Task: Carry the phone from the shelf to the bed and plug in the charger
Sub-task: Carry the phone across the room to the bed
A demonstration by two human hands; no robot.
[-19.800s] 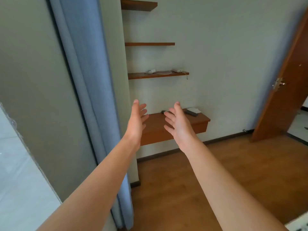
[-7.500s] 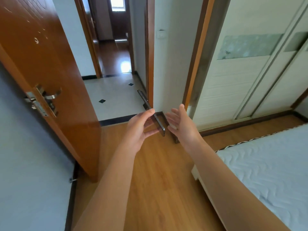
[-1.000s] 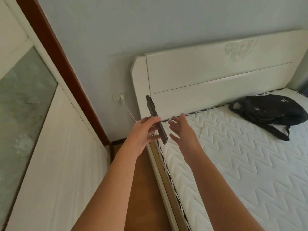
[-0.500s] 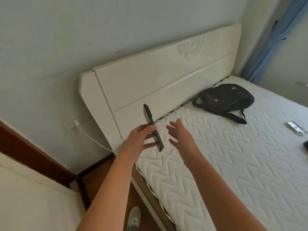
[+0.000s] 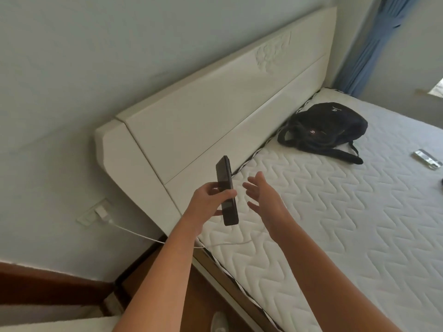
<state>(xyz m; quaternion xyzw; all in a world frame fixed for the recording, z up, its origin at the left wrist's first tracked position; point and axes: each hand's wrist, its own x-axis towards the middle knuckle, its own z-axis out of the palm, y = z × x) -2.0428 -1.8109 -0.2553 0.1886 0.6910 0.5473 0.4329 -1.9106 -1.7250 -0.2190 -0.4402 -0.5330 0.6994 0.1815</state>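
Observation:
My left hand [image 5: 208, 202] grips a dark phone [image 5: 226, 190], held upright and edge-on above the near corner of the bed's white quilted mattress [image 5: 335, 212]. My right hand [image 5: 263, 200] hovers just to the phone's right, fingers spread, holding nothing. A white charger plug [image 5: 102, 210] sits in a wall socket left of the headboard. Its white cable [image 5: 230, 243] runs across the gap and lies on the mattress edge below my hands; part of it passes behind my left forearm.
A black backpack [image 5: 323, 130] lies against the white headboard [image 5: 215, 111]. A small silver remote [image 5: 428, 159] rests at the far right of the mattress. Blue curtain [image 5: 374, 41] hangs in the back right corner. Wooden floor and my shoe [image 5: 219, 322] show beside the bed frame.
My view has swung right along the bed over the last second. Both hands moved slightly over the mattress corner, the phone still in my left hand. The cable on the mattress has come into view.

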